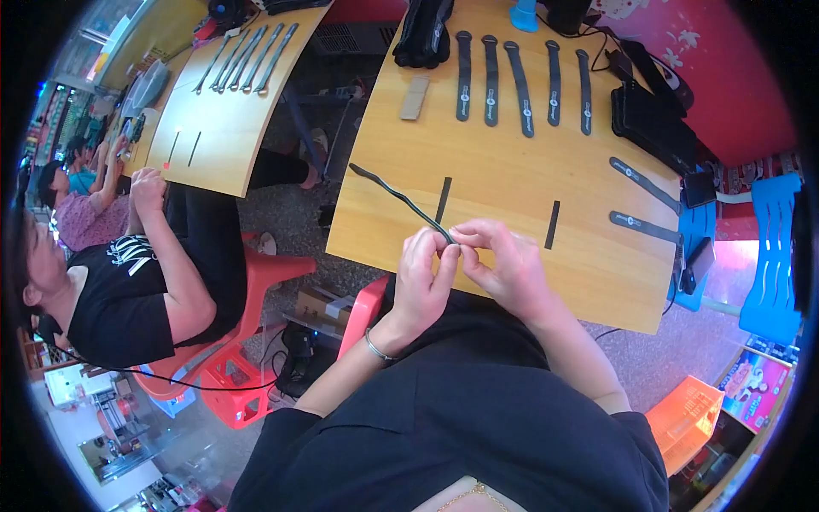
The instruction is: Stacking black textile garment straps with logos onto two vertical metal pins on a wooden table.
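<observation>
A dark strap [394, 194], seen nearly edge-on, runs from my fingers toward the far left above the wooden table [503, 158]. My left hand [420, 277] pinches it near its close end. At that same end the fingertips of my right hand [509, 266] press together and touch my left fingers; the very tip is hidden between them. Farther off, several grey straps [491, 81], each with a white printed mark and a slotted end, lie side by side. Two more grey straps [644, 227] rest by the right edge.
Two short black strips [553, 224] lie on the table before me. A cardboard piece [415, 98], a black bundle [424, 34] and a black pouch [653, 126] sit farther back. On the left, a co-worker [141, 273] sits at another table [217, 128]. Blue chairs [770, 256] stand right.
</observation>
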`<state>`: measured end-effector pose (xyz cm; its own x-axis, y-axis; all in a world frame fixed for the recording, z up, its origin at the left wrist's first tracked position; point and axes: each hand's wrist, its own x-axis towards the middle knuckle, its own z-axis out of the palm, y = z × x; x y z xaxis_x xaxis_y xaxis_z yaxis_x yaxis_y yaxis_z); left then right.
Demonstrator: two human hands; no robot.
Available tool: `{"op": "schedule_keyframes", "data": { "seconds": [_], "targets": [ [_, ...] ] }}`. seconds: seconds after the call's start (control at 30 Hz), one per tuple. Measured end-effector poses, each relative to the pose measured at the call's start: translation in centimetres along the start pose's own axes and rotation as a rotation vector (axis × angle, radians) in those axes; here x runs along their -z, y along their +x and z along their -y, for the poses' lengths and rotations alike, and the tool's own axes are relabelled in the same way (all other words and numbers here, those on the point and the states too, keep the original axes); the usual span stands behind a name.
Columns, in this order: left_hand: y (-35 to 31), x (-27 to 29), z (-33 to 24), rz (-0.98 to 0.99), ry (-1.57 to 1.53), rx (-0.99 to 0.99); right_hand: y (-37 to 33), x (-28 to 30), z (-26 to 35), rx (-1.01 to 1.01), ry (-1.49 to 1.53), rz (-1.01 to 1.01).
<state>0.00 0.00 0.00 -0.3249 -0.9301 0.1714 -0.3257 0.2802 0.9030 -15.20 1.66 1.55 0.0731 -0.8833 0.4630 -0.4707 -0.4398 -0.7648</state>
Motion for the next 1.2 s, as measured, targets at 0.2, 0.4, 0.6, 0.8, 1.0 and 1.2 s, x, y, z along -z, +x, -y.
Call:
{"op": "schedule_keyframes", "data": {
  "seconds": [0.2, 0.4, 0.6, 0.8, 1.0, 1.2],
  "targets": [
    [0.3, 0.1, -0.6, -0.066, -0.054, -0.020, 0.2, -1.0, -0.3, 0.017, 0.095, -0.124],
    [0.6, 1.0, -1.3, -0.012, -0.138, -0.039, 0.5, -0.7, 0.2, -0.166, 0.338, -0.179],
    [0.2, 1.1, -1.9, -0.007, -0.337, 0.032, 0.7, 0.7, 1.2, -0.069, 0.244, -0.079],
    [0.0, 2.2, -3.7, 0.096, -0.411, 0.009, 0.5, 1.3, 1.2, -0.094, 0.519, 0.004],
    [0.1, 1.9, -4.7, 0.077, -0.411, -0.019, 0.2, 1.3, 3.0, -0.061, 0.406, -0.100],
    [0.6, 2.7, -4.9, 0.105, -0.210, -0.173, 0.1, 1.3, 3.2, -0.355, 0.846, -0.078]
  ]
}}
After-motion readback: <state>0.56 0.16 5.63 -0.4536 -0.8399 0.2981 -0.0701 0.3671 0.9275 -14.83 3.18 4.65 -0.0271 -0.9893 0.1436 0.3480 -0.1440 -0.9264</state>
